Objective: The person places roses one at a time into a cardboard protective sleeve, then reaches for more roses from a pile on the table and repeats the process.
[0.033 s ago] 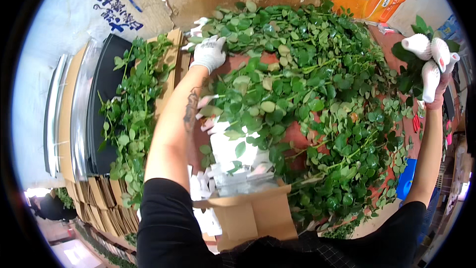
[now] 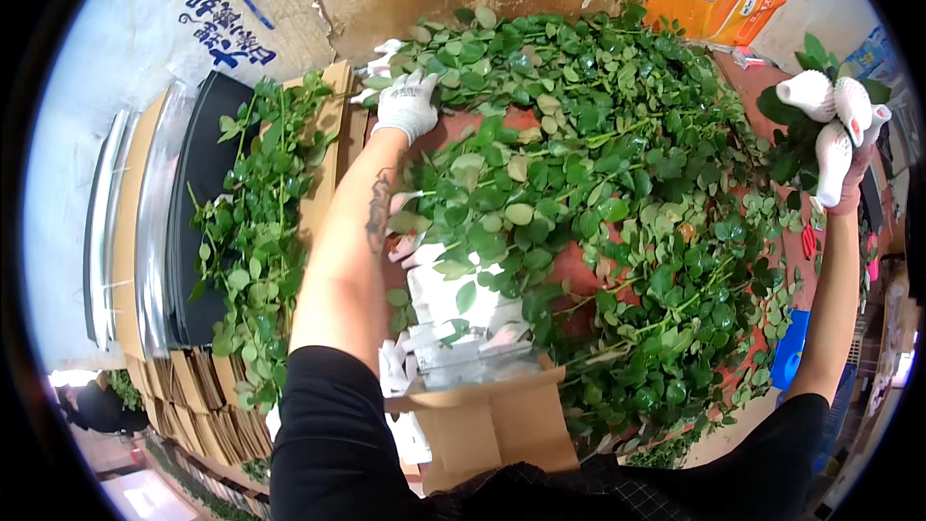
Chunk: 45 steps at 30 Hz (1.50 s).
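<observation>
My left hand [image 2: 406,106], in a white glove, reaches to the far left end of a heap of leafy green rose stems [image 2: 617,154]. Its fingers look stretched and slightly apart over the leaves, with nothing visibly gripped. Beside it lie flower heads in white foam-net sleeves [image 2: 382,60]. At the far right my right hand [image 2: 851,183], its wrist covered in pink, is closed around a bunch of roses [image 2: 833,125]. Their heads are wrapped in white foam nets, with leaves behind them. Its fingers are partly hidden by the bunch.
An opened cardboard box [image 2: 502,425] stands close to my body, with white paper and clear plastic [image 2: 473,357] above it. Leafy stems [image 2: 260,232] lie on the left beside black sheets [image 2: 204,203] and stacked cardboard [image 2: 207,405]. Red-handled scissors [image 2: 808,239] and a blue box [image 2: 791,347] are on the right.
The foam-netted bunch in my right hand has shifted slightly left and down. My left forearm has moved a little to the right, its hand staying over the same leaves.
</observation>
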Each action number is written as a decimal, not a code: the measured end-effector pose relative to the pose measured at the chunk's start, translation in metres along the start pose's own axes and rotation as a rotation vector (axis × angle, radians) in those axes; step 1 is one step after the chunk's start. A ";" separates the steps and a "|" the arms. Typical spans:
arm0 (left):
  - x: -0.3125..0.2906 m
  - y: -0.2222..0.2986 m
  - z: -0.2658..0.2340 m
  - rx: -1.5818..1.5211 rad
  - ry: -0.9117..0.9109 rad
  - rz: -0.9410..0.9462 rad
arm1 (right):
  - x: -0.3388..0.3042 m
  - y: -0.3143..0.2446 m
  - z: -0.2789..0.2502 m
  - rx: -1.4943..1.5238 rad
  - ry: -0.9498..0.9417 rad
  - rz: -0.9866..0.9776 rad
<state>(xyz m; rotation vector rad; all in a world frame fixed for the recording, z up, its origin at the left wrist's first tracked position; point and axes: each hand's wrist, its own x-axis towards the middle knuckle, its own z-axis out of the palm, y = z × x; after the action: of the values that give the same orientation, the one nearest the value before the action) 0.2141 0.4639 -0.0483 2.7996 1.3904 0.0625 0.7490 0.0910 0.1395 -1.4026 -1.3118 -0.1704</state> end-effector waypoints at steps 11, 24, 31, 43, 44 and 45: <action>-0.019 0.019 0.003 -0.053 -0.417 0.048 | -0.010 0.014 -0.002 -0.094 -0.086 0.008; 0.066 0.025 -0.060 0.172 -0.111 -0.059 | -0.023 0.039 0.008 0.005 -0.103 0.026; 0.102 0.036 -0.014 0.259 -0.271 -0.200 | -0.106 0.001 -0.031 0.012 -0.175 0.249; 0.056 0.032 -0.111 -0.215 0.062 0.199 | -0.075 -0.045 0.069 0.136 -0.182 0.225; 0.043 0.029 -0.125 -0.210 0.085 0.199 | -0.064 -0.050 0.066 -0.007 -0.135 0.102; 0.031 0.021 -0.137 -0.622 -0.119 0.191 | -0.055 -0.052 0.063 -0.171 -0.122 -0.037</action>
<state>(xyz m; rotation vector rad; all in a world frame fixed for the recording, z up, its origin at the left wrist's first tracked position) 0.2438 0.4748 0.0902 2.3499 0.8745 0.2735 0.6552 0.0926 0.1089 -1.5535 -1.4521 -0.2288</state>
